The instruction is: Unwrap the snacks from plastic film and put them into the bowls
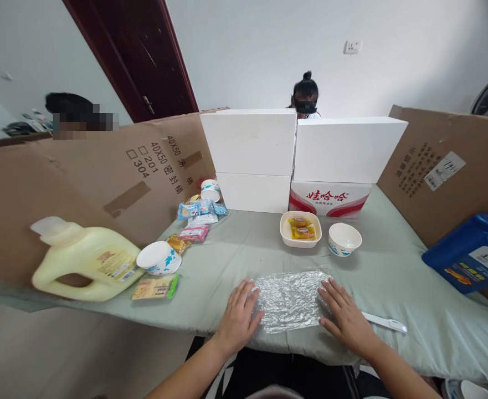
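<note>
- Here, the plastic sheet (290,300) lies on the table (244,244) between left hand (240,316) and right hand (345,317).
- Long axis: left to right.
- Hands apart, flattened, each touching one end, neither nearer.

Left hand (239,315) is lying palm-down, fingers (239,293) pointing forward and thumb (256,322) poking inward. Right hand (345,315) pretty much mirrors it, fingers a bit spread and angled inward. Both forearms (194,363) are bare, hands kept apart.
</note>
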Demonstrator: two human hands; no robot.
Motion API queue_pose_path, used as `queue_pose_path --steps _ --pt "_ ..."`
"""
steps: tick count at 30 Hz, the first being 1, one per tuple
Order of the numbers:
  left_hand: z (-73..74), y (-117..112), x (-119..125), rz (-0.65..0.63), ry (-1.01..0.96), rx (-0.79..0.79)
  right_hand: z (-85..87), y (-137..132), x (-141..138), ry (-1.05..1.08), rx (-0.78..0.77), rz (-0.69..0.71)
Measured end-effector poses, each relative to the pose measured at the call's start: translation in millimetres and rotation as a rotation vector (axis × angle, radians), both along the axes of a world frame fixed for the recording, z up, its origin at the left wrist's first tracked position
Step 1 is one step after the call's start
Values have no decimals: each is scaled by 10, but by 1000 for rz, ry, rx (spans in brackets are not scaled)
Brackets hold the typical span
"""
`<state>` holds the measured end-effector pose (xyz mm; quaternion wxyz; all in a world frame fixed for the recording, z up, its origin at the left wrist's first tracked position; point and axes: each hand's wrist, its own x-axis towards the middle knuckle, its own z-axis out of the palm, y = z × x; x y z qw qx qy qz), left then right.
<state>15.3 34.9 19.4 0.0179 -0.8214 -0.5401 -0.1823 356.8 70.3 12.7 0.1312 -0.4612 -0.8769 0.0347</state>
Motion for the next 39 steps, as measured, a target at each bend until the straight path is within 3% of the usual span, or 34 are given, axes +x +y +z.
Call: queue_pose_path --steps 2,4,12,19,24,28,33,37,39 --pt "35 -121 -35 -177 -43 0 16 -128 87 20 -23 97" --pt "51 -197 -25 -292 -77 -47 9 -213 141 36 -37 88" --pt "92 -185 -96 -367 -204 -132 34 -308 189 55 -53 75" --pt "215 24 -142 -39 -322 -255 201 -290 44 204 -184 5" --pt "234 360 -21 234 -115 -273 209 58 -129 192 -267 -299" --pt "156 485 56 292 17 -288 166 271 -320 63 -234 -437" --pt "75 542 45 348 76 -265 82 286 -426 -55 -174 -508" --pt "131 570 55 393 87 -238 127 250 -406 -104 -128 -534" --pt "172 544 169 412 67 -149 174 219 -462 -96 -55 -528"
